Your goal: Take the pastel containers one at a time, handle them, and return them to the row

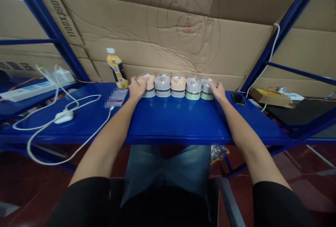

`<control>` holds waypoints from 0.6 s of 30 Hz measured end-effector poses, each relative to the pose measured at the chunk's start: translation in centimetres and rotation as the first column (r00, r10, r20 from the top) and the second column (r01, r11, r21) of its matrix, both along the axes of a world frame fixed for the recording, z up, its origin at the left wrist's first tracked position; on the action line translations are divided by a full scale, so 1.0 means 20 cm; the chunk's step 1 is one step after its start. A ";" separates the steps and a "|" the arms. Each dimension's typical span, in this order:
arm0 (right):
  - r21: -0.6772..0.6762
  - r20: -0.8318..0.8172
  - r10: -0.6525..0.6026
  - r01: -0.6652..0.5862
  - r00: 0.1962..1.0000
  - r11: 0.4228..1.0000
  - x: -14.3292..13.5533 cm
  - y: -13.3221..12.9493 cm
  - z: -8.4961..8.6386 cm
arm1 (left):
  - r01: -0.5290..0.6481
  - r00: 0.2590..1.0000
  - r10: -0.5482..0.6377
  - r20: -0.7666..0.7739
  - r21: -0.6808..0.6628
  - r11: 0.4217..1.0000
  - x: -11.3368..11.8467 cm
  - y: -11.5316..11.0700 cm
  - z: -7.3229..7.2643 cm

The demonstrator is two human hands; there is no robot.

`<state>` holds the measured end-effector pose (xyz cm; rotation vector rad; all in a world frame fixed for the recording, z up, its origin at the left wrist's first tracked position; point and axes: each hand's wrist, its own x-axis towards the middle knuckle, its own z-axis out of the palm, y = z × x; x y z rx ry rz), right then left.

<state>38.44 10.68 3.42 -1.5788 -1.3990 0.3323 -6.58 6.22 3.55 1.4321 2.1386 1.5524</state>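
Observation:
A row of small rounded cases [178, 83] with clear tops stands against the cardboard at the back of the blue table. They sit in stacks of two, in peach, grey and green. My left hand [138, 86] grips the stack at the left end, a peach case [150, 80] over a grey one, with its thumb on top. At the right end, my right hand [217, 90] holds a stack with a grey case [205, 84] above a green one. The fingers of both hands are partly hidden at the outer sides. Between them the stacks stand side by side, close together.
Left of the row are a yellow bottle [117, 69], a phone [119, 98] on a white cable and a white adapter [64, 116]. A dark phone [238, 98] and an open cardboard box [273, 97] lie right. Blue posts flank the table [178, 122].

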 end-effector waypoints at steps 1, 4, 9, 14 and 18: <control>0.021 0.088 -0.032 0.030 0.996 0.999 -0.02 -0.02 0.01 | -0.003 1.000 0.003 0.008 -0.005 1.000 -0.01 0.00 0.00; 0.041 0.312 -0.068 0.058 0.948 0.997 -0.09 -0.09 0.03 | 0.014 0.999 -0.013 0.031 -0.017 1.000 -0.01 0.01 0.00; 0.030 0.364 -0.083 0.077 0.928 0.997 -0.15 -0.12 0.03 | 0.024 0.999 -0.026 0.037 0.042 0.999 0.00 0.01 0.00; 0.153 0.206 -0.216 0.187 0.954 0.970 -0.05 -0.09 0.09 | 0.077 0.991 -0.031 -0.128 0.371 0.925 0.04 -0.08 0.05; 0.368 0.100 -0.145 0.099 0.984 0.925 0.01 -0.13 0.21 | 0.310 0.928 -0.158 -0.337 0.466 0.828 0.15 -0.19 0.10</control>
